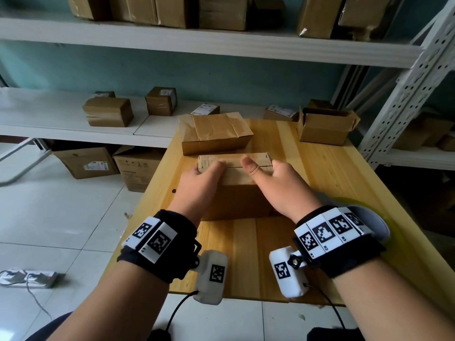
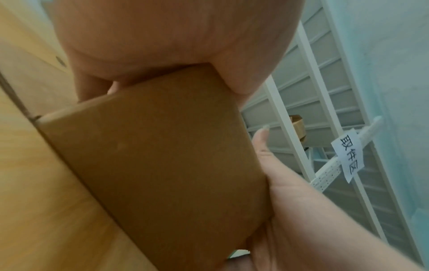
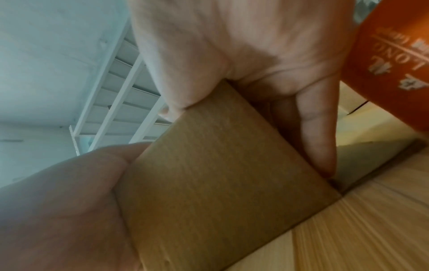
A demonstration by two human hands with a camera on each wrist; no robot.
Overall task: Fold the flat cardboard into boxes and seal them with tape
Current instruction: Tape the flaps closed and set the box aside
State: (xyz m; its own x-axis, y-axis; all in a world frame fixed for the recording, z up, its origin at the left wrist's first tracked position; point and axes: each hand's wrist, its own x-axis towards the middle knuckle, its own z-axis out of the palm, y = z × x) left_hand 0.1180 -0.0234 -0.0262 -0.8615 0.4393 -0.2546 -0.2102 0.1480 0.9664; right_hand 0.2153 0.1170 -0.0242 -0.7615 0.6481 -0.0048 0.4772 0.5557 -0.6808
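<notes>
- The cardboard box stands on the wooden table, in front of the person, just before a taped box that lies farther back.
- The left hand clasps the box's left end: thumb laid flat on the top flaps, fingers wrapped down the side.
- The right hand mirrors it on the right end, thumb pressed on top near the flap seam, fingers curled round the side wall.
- Both forearms reach forward, side by side, wrists level above the table.
- In the right wrist view the right hand's fingers lie together against the box.
- An open box sits at the table's far right corner.
</notes>
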